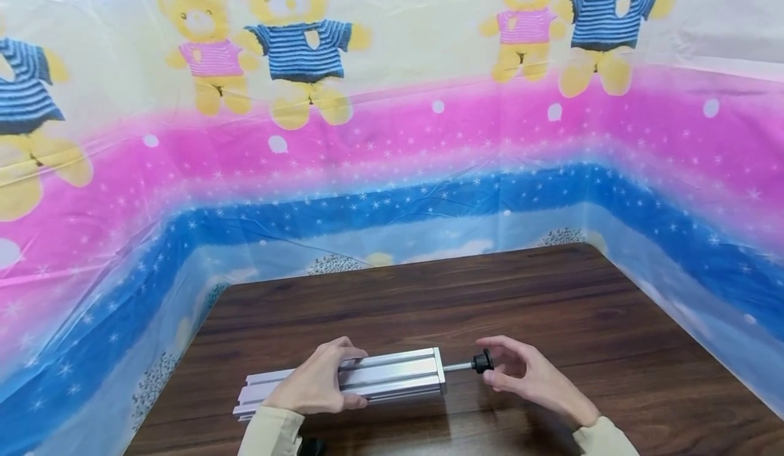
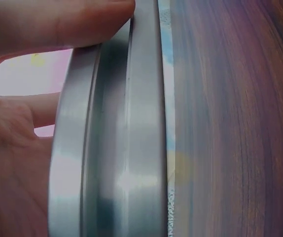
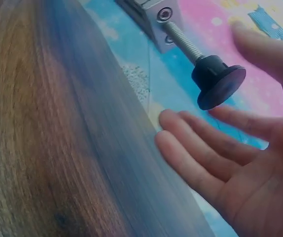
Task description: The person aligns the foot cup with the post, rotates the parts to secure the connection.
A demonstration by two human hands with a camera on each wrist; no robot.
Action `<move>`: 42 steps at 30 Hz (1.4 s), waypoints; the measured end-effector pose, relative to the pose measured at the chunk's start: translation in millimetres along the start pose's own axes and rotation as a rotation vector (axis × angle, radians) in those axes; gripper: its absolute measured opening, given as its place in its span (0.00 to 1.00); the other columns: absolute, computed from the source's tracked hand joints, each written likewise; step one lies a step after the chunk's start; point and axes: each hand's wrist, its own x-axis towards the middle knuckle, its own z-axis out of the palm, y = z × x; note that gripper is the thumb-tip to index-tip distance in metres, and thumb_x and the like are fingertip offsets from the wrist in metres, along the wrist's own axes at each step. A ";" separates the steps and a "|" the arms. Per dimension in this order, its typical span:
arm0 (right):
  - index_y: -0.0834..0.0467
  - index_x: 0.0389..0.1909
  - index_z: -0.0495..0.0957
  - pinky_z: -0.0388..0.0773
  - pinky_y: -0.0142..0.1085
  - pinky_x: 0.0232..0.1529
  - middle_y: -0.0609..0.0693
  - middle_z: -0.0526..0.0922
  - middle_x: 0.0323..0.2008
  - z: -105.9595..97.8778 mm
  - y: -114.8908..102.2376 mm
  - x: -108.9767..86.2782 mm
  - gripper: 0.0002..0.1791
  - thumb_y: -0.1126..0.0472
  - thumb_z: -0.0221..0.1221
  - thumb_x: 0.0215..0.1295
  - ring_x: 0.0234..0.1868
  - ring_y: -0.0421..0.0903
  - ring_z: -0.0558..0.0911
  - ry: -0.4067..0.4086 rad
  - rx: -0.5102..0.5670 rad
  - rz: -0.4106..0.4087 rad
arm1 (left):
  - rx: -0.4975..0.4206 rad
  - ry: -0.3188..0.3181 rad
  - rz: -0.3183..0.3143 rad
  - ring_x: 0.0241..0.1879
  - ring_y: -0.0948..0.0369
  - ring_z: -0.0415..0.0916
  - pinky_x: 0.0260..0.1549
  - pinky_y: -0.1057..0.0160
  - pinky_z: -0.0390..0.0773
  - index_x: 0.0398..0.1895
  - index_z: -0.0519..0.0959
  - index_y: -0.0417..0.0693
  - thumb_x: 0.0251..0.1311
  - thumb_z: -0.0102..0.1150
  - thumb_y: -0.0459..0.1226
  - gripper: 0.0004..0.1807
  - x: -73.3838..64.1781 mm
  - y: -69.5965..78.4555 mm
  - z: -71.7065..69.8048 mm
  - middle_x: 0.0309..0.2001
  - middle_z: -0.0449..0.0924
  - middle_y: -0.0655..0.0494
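Observation:
My left hand [image 1: 315, 380] grips a silver slotted aluminium profile [image 1: 395, 373] from above, thumb on the near side and fingers over the far side. In the left wrist view the profile [image 2: 144, 118] fills the middle, with a finger across its edge. A threaded rod [image 1: 458, 366] sticks out of the profile's right end plate [image 1: 439, 370]. On the rod's outer end sits a black levelling foot [image 1: 482, 362] with a round base. Around that foot, my right hand [image 1: 535, 380] holds its thumb and fingers spread. The right wrist view shows a gap between the thumb and the foot [image 3: 219, 83].
A dark wood-grain table [image 1: 416, 292] lies under the hands. Behind and beside it hangs a curtain [image 1: 392, 156] printed with bears. A small black object [image 1: 312, 446] shows by the left sleeve. The end plate has a screw hole [image 3: 165, 14] beside the rod.

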 end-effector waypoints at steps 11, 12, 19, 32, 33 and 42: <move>0.66 0.60 0.75 0.85 0.44 0.41 0.64 0.86 0.45 -0.8 4.1 -0.2 0.20 0.62 0.61 0.71 0.41 0.51 0.89 -0.005 0.019 -0.111 | -0.030 -0.023 0.000 0.37 0.66 0.69 0.39 0.65 0.73 0.57 0.82 0.41 0.41 0.79 0.48 0.37 0.6 -1.0 0.2 0.39 0.74 0.64; 0.69 0.60 0.75 0.85 0.46 0.41 0.66 0.86 0.44 -0.9 4.7 0.2 0.21 0.62 0.61 0.71 0.40 0.53 0.89 -0.013 0.034 -0.107 | -0.031 -0.024 0.000 0.37 0.66 0.69 0.40 0.65 0.73 0.57 0.82 0.41 0.41 0.79 0.48 0.37 0.7 -1.1 0.4 0.39 0.74 0.64; 0.75 0.58 0.74 0.84 0.51 0.39 0.73 0.84 0.40 -1.0 6.1 1.8 0.20 0.63 0.54 0.76 0.36 0.58 0.89 -0.072 0.120 -0.089 | -0.035 -0.046 0.007 0.37 0.66 0.68 0.39 0.65 0.72 0.57 0.82 0.40 0.43 0.78 0.49 0.37 1.4 -1.9 2.5 0.40 0.75 0.63; 0.72 0.52 0.79 0.85 0.49 0.36 0.69 0.87 0.38 0.1 2.3 2.0 0.21 0.57 0.48 0.80 0.32 0.54 0.90 -0.048 0.115 0.013 | -0.012 -0.042 0.005 0.39 0.65 0.70 0.42 0.63 0.74 0.58 0.82 0.40 0.42 0.78 0.49 0.38 3.0 0.6 1.6 0.41 0.76 0.63; 0.73 0.51 0.79 0.85 0.49 0.36 0.69 0.87 0.37 0.8 2.4 2.3 0.21 0.57 0.48 0.80 0.32 0.54 0.90 -0.046 0.116 0.016 | -0.010 -0.043 0.003 0.39 0.64 0.70 0.42 0.63 0.74 0.58 0.82 0.40 0.42 0.78 0.49 0.38 2.9 0.5 1.6 0.41 0.76 0.63; 0.78 0.50 0.77 0.85 0.49 0.35 0.67 0.87 0.36 4.4 3.5 2.4 0.27 0.54 0.43 0.82 0.31 0.52 0.90 -0.070 0.143 0.039 | -0.016 -0.041 0.007 0.39 0.64 0.71 0.41 0.63 0.74 0.57 0.82 0.39 0.42 0.78 0.48 0.37 1.8 0.7 1.6 0.41 0.76 0.62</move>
